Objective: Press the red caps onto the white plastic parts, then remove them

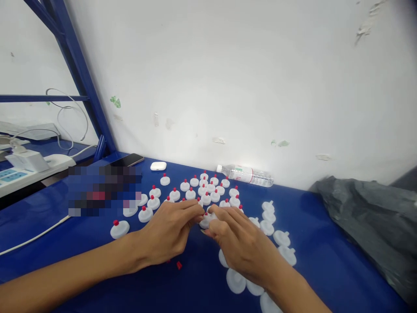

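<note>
Shows, nearest and to the right of the held white cap (204,223), plain caps (236,280) without red, apparently left undone; nearer than it and to its left, a loose red tip (179,265). Joins left hand (169,228) and right hand (241,237) at the held white cap, fingers pinched on it, a red nub (206,214) just visible; cannot tell whether fully seated. Shows, beyond it on both sides, red-tipped caps (145,214), apparently done, seemingly the larger share. Includes, farther beyond it, a white case (158,166) leftward and a clear bottle (244,174) rightward.
</note>
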`<state>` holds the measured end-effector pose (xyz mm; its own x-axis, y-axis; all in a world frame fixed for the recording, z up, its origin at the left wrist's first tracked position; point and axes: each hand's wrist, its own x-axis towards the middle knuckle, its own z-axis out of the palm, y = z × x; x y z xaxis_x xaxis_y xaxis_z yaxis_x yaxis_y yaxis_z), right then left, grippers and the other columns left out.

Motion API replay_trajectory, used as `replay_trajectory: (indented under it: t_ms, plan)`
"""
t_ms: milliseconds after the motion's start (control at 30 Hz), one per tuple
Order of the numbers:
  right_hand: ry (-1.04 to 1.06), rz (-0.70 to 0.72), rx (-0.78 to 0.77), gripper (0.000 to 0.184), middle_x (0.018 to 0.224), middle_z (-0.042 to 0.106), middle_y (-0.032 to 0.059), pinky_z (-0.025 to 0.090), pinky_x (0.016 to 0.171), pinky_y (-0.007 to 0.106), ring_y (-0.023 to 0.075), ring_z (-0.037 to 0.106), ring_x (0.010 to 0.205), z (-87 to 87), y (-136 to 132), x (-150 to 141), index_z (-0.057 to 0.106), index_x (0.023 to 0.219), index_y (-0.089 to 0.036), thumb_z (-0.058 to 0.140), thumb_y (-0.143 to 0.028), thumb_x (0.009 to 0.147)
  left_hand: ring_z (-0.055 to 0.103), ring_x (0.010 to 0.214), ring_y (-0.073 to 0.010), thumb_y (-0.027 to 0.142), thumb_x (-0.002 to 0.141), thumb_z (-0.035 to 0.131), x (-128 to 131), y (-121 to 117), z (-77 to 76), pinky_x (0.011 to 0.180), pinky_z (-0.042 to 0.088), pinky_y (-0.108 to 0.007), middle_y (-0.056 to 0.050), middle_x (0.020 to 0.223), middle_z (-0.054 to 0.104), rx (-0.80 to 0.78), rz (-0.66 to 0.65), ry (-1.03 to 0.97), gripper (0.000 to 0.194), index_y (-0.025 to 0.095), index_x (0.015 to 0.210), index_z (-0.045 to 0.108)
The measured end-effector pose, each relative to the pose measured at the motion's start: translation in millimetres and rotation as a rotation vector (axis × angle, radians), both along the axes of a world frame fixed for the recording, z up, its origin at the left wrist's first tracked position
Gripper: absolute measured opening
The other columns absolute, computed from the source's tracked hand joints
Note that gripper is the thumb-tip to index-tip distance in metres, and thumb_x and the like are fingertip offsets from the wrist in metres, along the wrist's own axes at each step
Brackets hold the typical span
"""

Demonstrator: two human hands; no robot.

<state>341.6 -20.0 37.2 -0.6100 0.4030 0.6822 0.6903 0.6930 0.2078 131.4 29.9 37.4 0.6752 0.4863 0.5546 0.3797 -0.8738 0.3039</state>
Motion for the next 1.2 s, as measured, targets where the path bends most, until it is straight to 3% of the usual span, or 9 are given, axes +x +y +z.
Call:
replay_trajectory:
  t_ms: [100,167,333,467,667,833,933,1033,1200]
  plan:
    - [-0.014,0.031,-0.089,0.012,0.104,0.072,0.0119,0.06,0.083,0.039,0.0234,0.071,0.092,7.6,2.9,7.0,0.052,0.115,-0.017,0.048,-0.015,0.104,0.053,0.057,-0.0117,0.016,0.103,0.04,-0.9,-0.6,9.8,0.054,0.038,-0.027,0.001,0.076,0.062,-0.012,0.034,0.041,0.025,0.017,0.091,0.062]
    - [0.031,0.0,-0.101,0.015,0.105,0.072,0.0103,0.059,0.085,0.039,0.0234,0.07,0.095,14.0,6.0,17.2,0.053,0.119,-0.017,0.051,-0.017,0.104,0.052,0.054,-0.0135,0.023,0.103,0.041,-4.2,-0.6,14.4,0.053,0.036,-0.03,0.0,0.067,0.059,0.049,0.07,0.082,0.03,0.018,0.079,0.059]
    - [0.223,-0.354,-0.095,0.027,0.116,0.072,0.0106,0.053,0.095,0.045,0.0273,0.067,0.108,21.4,20.2,57.4,0.058,0.129,-0.019,0.055,-0.025,0.103,0.057,0.051,-0.0187,0.035,0.087,0.063,-11.1,-6.2,9.4,0.05,0.036,-0.036,-0.001,0.059,0.062,0.156,-0.164,0.51,0.026,0.021,0.065,0.059]
    - [0.274,-0.53,-0.187,0.023,0.113,0.075,0.0095,0.051,0.096,0.047,0.0299,0.067,0.109,16.4,32.4,80.3,0.068,0.118,-0.02,0.054,-0.024,0.1,0.061,0.049,-0.0211,0.028,0.079,0.071,-6.5,-14.0,-2.7,0.047,0.035,-0.037,-0.002,0.057,0.065,0.205,-0.212,0.695,0.016,0.021,0.066,0.065]
    - [0.296,-0.644,-0.397,0.018,0.114,0.072,0.0077,0.053,0.083,0.04,0.0263,0.07,0.094,7.1,39.6,84.3,0.068,0.107,-0.023,0.054,-0.023,0.097,0.056,0.047,-0.0192,0.019,0.086,0.068,-0.9,-14.4,-12.7,0.044,0.028,-0.038,-0.001,0.056,0.062,0.362,-0.253,0.673,0.02,0.02,0.067,0.062]
    - [0.233,-0.682,-0.47,0.014,0.106,0.071,0.009,0.051,0.077,0.04,0.0273,0.069,0.089,-3.3,44.9,86.9,0.071,0.102,-0.021,0.063,-0.031,0.096,0.058,0.049,-0.0177,0.026,0.099,0.061,0.5,-7.3,-17.9,0.047,0.03,-0.037,0.001,0.06,0.064,0.445,-0.166,0.563,0.028,0.02,0.072,0.06]
    - [0.172,-0.681,-0.527,0.011,0.091,0.074,0.0056,0.05,0.078,0.038,0.0274,0.07,0.09,-7.7,48.9,87.0,0.074,0.098,-0.022,0.066,-0.03,0.095,0.059,0.048,-0.0173,0.03,0.107,0.045,1.0,-1.2,-16.4,0.046,0.029,-0.036,0.002,0.062,0.063,0.5,-0.091,0.464,0.037,0.02,0.074,0.058]
    - [0.133,-0.695,-0.563,0.015,0.091,0.078,0.0019,0.049,0.083,0.036,0.0243,0.072,0.09,-3.9,49.4,86.7,0.074,0.103,-0.025,0.063,-0.034,0.098,0.058,0.045,-0.0172,0.034,0.112,0.03,0.7,3.3,-12.9,0.045,0.028,-0.036,0.003,0.061,0.061,0.534,-0.026,0.392,0.047,0.021,0.075,0.055]
    - [0.125,-0.923,-0.534,0.033,0.096,0.079,0.0084,0.047,0.077,0.039,0.0302,0.074,0.09,10.7,42.8,99.5,0.07,0.111,-0.021,0.042,-0.037,0.107,0.056,0.043,-0.0168,0.041,0.111,0.033,-2.2,7.6,-11.4,0.044,0.028,-0.035,0.004,0.06,0.06,0.548,-0.002,0.327,0.044,0.021,0.079,0.055]
